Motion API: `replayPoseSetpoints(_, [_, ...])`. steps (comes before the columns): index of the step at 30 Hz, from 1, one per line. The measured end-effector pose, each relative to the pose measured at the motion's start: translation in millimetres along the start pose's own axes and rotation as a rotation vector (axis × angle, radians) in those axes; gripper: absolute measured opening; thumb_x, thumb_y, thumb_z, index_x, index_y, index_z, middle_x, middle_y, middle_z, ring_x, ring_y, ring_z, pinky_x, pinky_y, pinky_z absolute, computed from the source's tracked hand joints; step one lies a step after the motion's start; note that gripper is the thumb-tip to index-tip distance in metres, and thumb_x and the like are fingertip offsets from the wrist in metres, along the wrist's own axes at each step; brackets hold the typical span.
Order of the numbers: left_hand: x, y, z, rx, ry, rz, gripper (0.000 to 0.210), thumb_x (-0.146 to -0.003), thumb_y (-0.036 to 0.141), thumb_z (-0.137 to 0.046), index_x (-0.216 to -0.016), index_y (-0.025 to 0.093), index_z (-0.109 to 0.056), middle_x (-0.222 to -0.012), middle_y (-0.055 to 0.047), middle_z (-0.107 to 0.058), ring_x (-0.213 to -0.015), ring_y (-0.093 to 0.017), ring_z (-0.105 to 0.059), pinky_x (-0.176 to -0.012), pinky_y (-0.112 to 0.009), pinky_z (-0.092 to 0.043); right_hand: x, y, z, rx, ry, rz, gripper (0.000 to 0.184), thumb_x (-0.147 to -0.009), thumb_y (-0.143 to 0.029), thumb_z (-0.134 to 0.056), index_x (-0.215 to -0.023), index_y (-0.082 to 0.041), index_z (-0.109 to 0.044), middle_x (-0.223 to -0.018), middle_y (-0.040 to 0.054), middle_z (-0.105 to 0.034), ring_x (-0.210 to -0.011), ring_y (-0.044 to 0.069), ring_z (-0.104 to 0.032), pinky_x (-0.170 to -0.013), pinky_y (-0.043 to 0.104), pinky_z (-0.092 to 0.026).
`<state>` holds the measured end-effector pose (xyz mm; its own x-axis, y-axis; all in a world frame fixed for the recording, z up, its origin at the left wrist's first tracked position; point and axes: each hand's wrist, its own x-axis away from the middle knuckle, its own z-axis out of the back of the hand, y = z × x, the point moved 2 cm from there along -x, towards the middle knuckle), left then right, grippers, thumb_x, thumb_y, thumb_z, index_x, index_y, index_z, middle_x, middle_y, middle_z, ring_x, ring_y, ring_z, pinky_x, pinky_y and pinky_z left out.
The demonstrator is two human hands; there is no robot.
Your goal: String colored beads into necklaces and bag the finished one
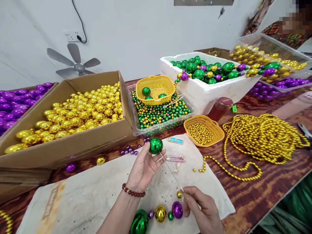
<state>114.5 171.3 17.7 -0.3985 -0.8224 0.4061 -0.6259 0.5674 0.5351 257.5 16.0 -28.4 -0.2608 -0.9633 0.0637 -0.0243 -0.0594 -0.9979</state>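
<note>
My left hand [143, 167], with a beaded bracelet on its wrist, holds a shiny green ball bead [156, 146] up in its fingertips over the white cloth [97, 195]. A long thin needle [173, 175] runs from that bead down to my right hand [201, 208], whose thumb and fingers pinch its lower end. Below hangs or lies a strand of beads: a small gold bead [179, 194], a purple ball [177, 210], a small green bead [170, 215], a gold ball [160, 214] and a large green bead [139, 222]. The thread is hardly visible.
Behind the cloth stand a cardboard box of gold beads [126, 113], a clear tray of small beads [165, 128], a yellow basket [156, 79] and a white foam box [219, 94]. Pink-handled snips [176, 159] lie nearby; gold bead chains [260, 139] are heaped right. Another person [287, 32] is back right.
</note>
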Motion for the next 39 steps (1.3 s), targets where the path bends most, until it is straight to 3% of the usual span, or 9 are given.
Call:
replayPoseSetpoints(7, [4,1,-3.9,-0.061,-0.037,-0.036,0.025,-0.086,0.031,-0.066,-0.109,0.023,-0.059,-0.116,-0.005,-0.066,-0.096,-0.024,-0.069,-0.091,-0.044,-0.052,0,1,-2,0.013,-0.01,-0.032,0.028,-0.094,-0.042,-0.053,-0.087,-0.017,-0.066,-0.052,-0.0011,-0.06,-0.046,0.014,-0.059,-0.053,0.024,-0.048])
replayPoseSetpoints(13, [16,3,-16.3,-0.123,-0.09,-0.114,0.041,-0.086,0.026,-0.065,-0.125,0.032,-0.055,-0.125,-0.005,-0.062,-0.106,-0.029,-0.065,-0.097,-0.055,-0.047,-5,11,-5,-0.04,-0.028,-0.007,0.026,-0.097,-0.038,-0.049,-0.09,-0.018,-0.063,-0.058,-0.0013,-0.06,-0.051,0.014,-0.061,-0.056,0.023,-0.047])
replayPoseSetpoints(17, [28,0,-23.9,-0.18,-0.133,-0.132,0.045,-0.087,0.022,-0.063,-0.13,0.03,-0.054,-0.129,-0.008,-0.059,-0.114,-0.032,-0.06,-0.099,-0.057,-0.045,-15,13,-9,-0.043,-0.037,0.023,0.024,-0.097,-0.037,-0.048,-0.09,-0.018,-0.061,-0.063,-0.0013,-0.059,-0.055,0.013,-0.061,-0.057,0.022,-0.047])
replayPoseSetpoints(26, [43,-3,-23.9,-0.245,-0.125,-0.172,0.045,-0.086,0.019,-0.064,-0.128,0.033,-0.057,-0.146,-0.005,-0.044,-0.124,-0.036,-0.051,-0.098,-0.056,-0.047,-23,9,-14,-0.023,-0.066,0.048,0.025,-0.099,-0.036,-0.045,-0.091,-0.018,-0.06,-0.065,-0.0018,-0.056,-0.054,0.012,-0.057,-0.054,0.022,-0.045])
replayPoseSetpoints(33, [48,-22,-14.7,-0.384,-0.241,-0.084,0.048,-0.088,0.025,-0.061,-0.136,0.027,-0.051,-0.135,-0.01,-0.055,-0.119,-0.031,-0.054,-0.101,-0.049,-0.045,-26,5,-15,-0.019,-0.098,0.041,0.023,-0.099,-0.035,-0.044,-0.091,-0.019,-0.058,-0.065,-0.0026,-0.054,-0.053,0.011,-0.055,-0.053,0.022,-0.044])
replayPoseSetpoints(36, [47,-34,-5.9,-0.524,-0.2,-0.101,0.053,-0.089,0.028,-0.061,-0.14,0.027,-0.046,-0.135,-0.009,-0.056,-0.119,-0.027,-0.054,-0.103,-0.042,-0.041,-29,0,-15,-0.047,-0.107,0.029,0.021,-0.099,-0.034,-0.045,-0.088,-0.02,-0.056,-0.066,-0.0026,-0.054,-0.056,0.012,-0.056,-0.055,0.022,-0.045])
replayPoseSetpoints(39, [46,-39,-0.4,-0.6,-0.128,-0.125,0.053,-0.092,0.033,-0.057,-0.142,0.029,-0.041,-0.136,-0.008,-0.055,-0.116,-0.025,-0.055,-0.102,-0.039,-0.041,-27,1,-11,-0.041,-0.174,0.01,0.016,-0.099,-0.032,-0.047,-0.102,-0.021,-0.057,-0.077,0.0,-0.061,-0.065,0.013,-0.061,-0.058,0.022,-0.044])
